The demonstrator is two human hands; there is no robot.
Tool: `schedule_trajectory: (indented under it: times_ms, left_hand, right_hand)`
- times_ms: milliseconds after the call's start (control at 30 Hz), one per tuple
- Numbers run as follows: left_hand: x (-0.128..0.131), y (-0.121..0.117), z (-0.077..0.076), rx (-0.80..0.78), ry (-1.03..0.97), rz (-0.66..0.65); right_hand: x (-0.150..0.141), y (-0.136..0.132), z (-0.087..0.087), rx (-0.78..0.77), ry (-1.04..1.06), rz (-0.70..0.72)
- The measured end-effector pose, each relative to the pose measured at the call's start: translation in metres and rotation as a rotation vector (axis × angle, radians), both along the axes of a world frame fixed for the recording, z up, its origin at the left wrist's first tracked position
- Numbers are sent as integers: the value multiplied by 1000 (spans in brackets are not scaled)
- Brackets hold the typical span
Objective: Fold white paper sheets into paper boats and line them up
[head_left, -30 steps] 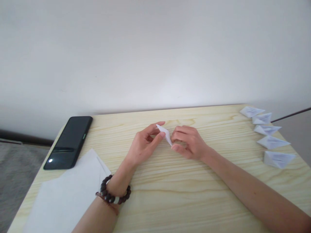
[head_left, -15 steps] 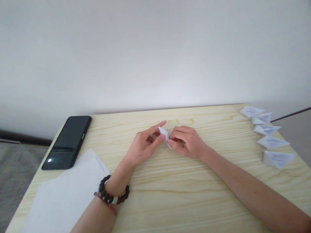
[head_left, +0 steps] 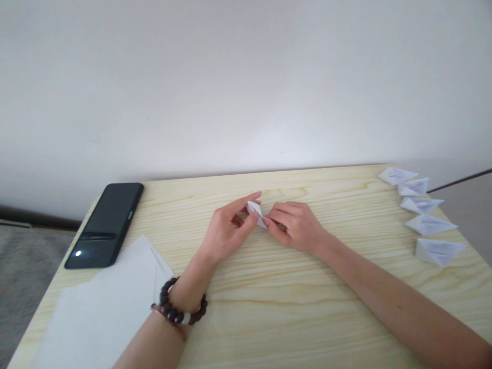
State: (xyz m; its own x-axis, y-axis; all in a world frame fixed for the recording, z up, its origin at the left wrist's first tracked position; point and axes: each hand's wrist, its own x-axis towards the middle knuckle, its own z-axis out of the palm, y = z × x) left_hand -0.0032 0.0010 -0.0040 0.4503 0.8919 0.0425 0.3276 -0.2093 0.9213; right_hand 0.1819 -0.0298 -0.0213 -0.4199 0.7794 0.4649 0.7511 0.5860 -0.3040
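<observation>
A small folded white paper boat (head_left: 254,208) is held between my two hands above the middle of the wooden table. My left hand (head_left: 229,225) grips its left side between thumb and fingers, the index finger stretched out behind it. At its lower right end, the thumb and fingertips of my right hand (head_left: 292,223) pinch the paper. A dark slit runs along the top of the boat. My fingers hide part of its sides.
Several folded paper boats (head_left: 430,224) stand in a column along the table's right edge. White paper sheets (head_left: 103,307) lie at the front left, partly under my left forearm. A black phone (head_left: 105,225) rests behind them. A pale wall (head_left: 246,87) borders the table's back.
The paper boat has turned slightly between my fingers, so its top slit now shows. Both hands have stayed nearly in place.
</observation>
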Motion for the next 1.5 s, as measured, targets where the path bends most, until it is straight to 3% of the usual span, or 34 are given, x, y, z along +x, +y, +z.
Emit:
schedule_trajectory:
  times_ms: [200,500,833,1000,1167,1333,1500]
  left_hand:
    - [2,-2,-3,68,27,33]
    - [4,-6,-2,370,155,45]
    - [7,-10,-5,554,324,123]
    - [10,-12,-6,502,496,230]
    - [11,-11,-8,505,615,199]
    - [10,-11,-10,480,541,144]
    - [9,-11,-10,471,485,90]
  right_hand:
    - [-2,-2,1,54,-42,-51]
    - [-6,-4,2,133,-43,-103]
    - [-7,-4,0,198,-49,-114]
    - [-9,-4,-1,191,-22,-113]
    - [-9,-3,-3,113,48,-157]
    - [-10,-6,0,-6,33,-238]
    - [-11,-9,0,-68,125,-195]
